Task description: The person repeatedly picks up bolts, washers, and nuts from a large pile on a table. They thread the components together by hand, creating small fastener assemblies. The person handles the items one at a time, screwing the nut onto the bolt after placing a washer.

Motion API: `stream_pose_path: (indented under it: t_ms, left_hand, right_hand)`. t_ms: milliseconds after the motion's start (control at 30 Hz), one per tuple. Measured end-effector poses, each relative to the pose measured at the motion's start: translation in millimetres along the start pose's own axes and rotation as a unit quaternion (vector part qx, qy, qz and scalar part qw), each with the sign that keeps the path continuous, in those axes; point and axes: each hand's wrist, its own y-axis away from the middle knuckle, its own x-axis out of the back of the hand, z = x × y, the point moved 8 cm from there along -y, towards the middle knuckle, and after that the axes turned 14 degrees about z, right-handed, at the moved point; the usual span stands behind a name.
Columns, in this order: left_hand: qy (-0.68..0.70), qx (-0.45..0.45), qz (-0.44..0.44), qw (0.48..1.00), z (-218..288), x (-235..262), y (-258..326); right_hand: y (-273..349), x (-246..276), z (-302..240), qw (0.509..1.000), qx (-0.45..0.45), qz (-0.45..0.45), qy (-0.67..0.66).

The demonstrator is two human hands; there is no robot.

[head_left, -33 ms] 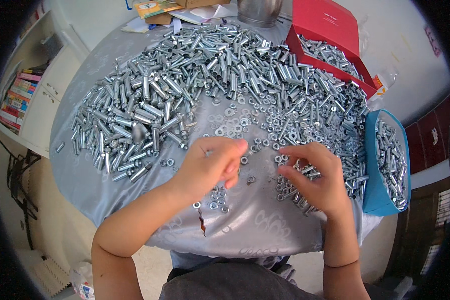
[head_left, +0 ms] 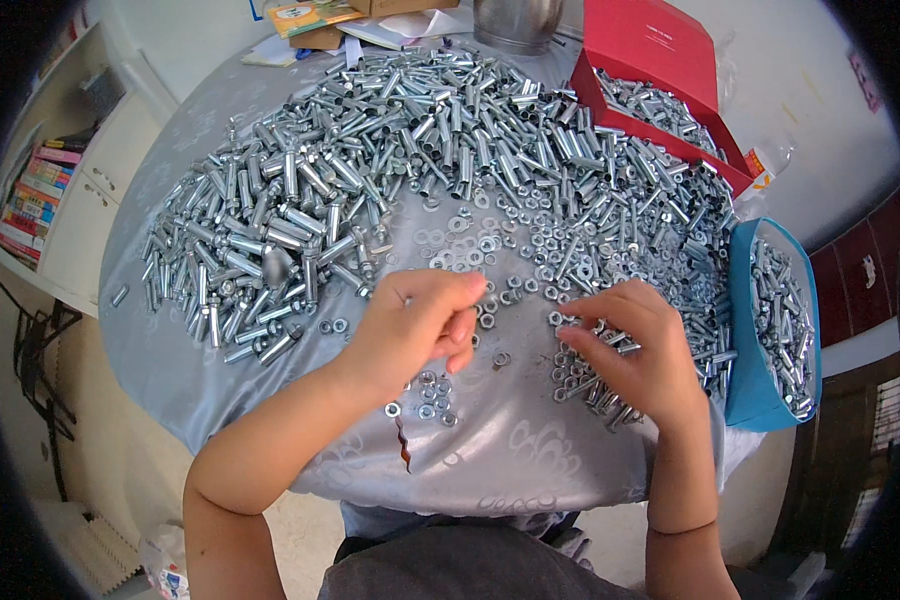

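My left hand (head_left: 420,325) hovers over the middle of the table with its fingers curled closed; whatever they hold is hidden. To its right, my right hand (head_left: 635,345) has thumb and forefinger apart in a loose curve, nothing clearly held between them. Just beyond those fingertips lie steel nuts (head_left: 556,319), and bolts are partly covered by that hand. Loose washers (head_left: 460,259) spread beyond my left hand. Below it sits a small group of nuts (head_left: 428,395). A big heap of metal sleeves and bolts (head_left: 450,130) arcs across the far side.
A red box (head_left: 660,45) of bolts stands open at the far right, and a blue bin (head_left: 755,350) of bolts at the right edge. A metal pot (head_left: 515,25) and papers sit at the back. The grey tablecloth (head_left: 490,460) has a small tear near me.
My left hand has shifted very slightly left and down. My right thumb and forefinger have drawn a little closer together. The hardware lies as before.
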Motion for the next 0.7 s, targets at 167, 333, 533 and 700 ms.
stream_pose_path:
  t_ms: [167,333,533,700]
  left_hand:
    - [-0.001,0.022,0.04,0.999,1.7,-2.7,0.4]
    - [0.02,0.02,0.061,0.998,0.4,2.5,-1.2]
    - [0.045,0.012,0.067,0.997,6.7,6.4,-3.4]
    - [0.055,0.018,0.063,0.996,7.9,4.4,-3.3]
  right_hand:
    - [8.0,-12.0,7.4,0.997,0.038,-0.05,0.032]
    - [7.8,-14.5,-0.6,0.998,0.039,-0.036,0.015]
    - [0.3,-3.4,12.0,0.998,0.015,0.035,0.039]
    - [-4.5,-5.2,13.6,0.997,0.031,0.056,0.046]
